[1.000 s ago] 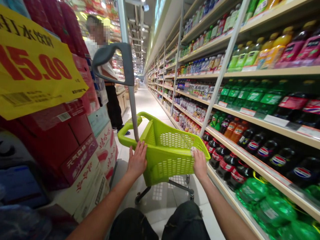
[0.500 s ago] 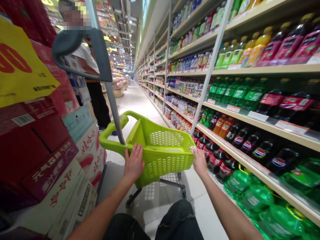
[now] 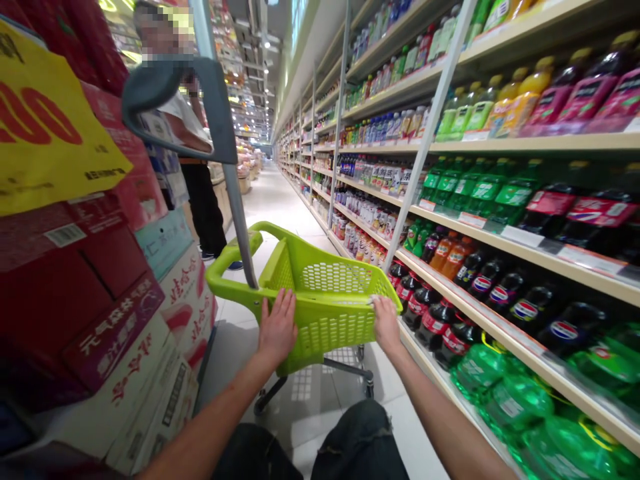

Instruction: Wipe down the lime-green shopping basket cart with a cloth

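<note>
A lime-green shopping cart (image 3: 320, 300) with a perforated basket stands sideways in front of me. My left hand (image 3: 277, 327) lies flat against its near side, below the handle end, fingers stretched up to the rim. At the rim's right part, my right hand (image 3: 387, 323) is closed. A small crumpled white cloth (image 3: 373, 301), perhaps a tissue, shows at its fingertips and touches the rim. Most of the cloth is hidden by the fingers. Inside the basket I see bare green walls.
Shelves of drink bottles (image 3: 505, 187) line the right side, with large green bottles (image 3: 510, 400) low down. Stacked cartons (image 3: 120, 320) and a yellow price sign (image 3: 50, 127) are on the left. A grey pole with a looped handle (image 3: 227, 110) rises nearby. A person (image 3: 200, 193) stands beyond it.
My right hand has slid left along the basket rim with the white cloth. My left hand stays at the same spot on the cart. The view has shifted slightly.
</note>
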`<state>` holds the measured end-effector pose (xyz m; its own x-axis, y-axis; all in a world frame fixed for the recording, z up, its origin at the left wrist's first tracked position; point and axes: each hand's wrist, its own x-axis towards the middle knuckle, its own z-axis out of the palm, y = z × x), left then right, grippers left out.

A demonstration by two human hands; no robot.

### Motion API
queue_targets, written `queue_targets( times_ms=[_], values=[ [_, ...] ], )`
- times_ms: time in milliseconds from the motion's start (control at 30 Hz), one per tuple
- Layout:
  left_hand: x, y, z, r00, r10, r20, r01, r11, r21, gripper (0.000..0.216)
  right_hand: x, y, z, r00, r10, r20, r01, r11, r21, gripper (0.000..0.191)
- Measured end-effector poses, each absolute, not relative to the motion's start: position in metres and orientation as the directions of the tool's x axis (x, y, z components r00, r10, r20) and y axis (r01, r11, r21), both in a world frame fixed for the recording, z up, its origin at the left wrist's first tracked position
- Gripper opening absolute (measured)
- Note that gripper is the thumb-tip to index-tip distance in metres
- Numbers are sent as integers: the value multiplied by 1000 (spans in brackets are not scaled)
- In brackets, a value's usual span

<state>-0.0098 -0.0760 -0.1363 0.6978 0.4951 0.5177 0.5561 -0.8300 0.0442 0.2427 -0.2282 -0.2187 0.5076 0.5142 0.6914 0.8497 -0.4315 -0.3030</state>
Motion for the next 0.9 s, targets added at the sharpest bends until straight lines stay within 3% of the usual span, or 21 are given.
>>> queue_targets(
  times_ms=[100, 167, 267, 333, 433, 500, 667, 733, 800, 900],
  values=[
    [-19, -73, -134, 721, 447, 530, 489, -870, 68, 55, 174, -177, -208, 260, 605, 752, 965, -145, -217, 55],
    [-35, -60, -128, 699, 404, 590, 456, -887, 67, 51, 132, -145, -177, 141, 594, 792, 984, 2, -176, 55],
    [-65, -31, -112, 452, 490, 745, 623, -772, 129, 49, 91, -105, -86, -11, 459, 888, 979, 188, -85, 50],
    [-83, -12, -101, 343, 555, 758, 723, -671, 163, 52, 73, -80, -10, -130, 329, 935, 960, 279, 35, 46],
    [-98, 3, -90, 449, 586, 675, 747, -661, 77, 55, 55, -47, 68, -248, 249, 936, 935, 313, 165, 42],
    [-101, 4, -88, 489, 594, 639, 750, -661, 40, 55, 50, -34, 71, -325, 271, 906, 920, 314, 236, 40],
    [-100, -5, -89, 487, 624, 611, 772, -635, 33, 58, 58, -46, -27, -616, 433, 659, 783, 430, 449, 35],
    [-99, -7, -89, 486, 629, 606, 772, -635, 39, 59, 62, -56, -37, -665, 461, 588, 745, 466, 477, 36],
    [-98, -9, -89, 478, 627, 615, 772, -634, 45, 59, 62, -57, -13, -611, 449, 651, 788, 420, 450, 36],
    [-97, -11, -90, 474, 623, 622, 773, -633, 46, 60, 60, -45, 36, -406, 368, 837, 905, 293, 309, 39]
  ],
)
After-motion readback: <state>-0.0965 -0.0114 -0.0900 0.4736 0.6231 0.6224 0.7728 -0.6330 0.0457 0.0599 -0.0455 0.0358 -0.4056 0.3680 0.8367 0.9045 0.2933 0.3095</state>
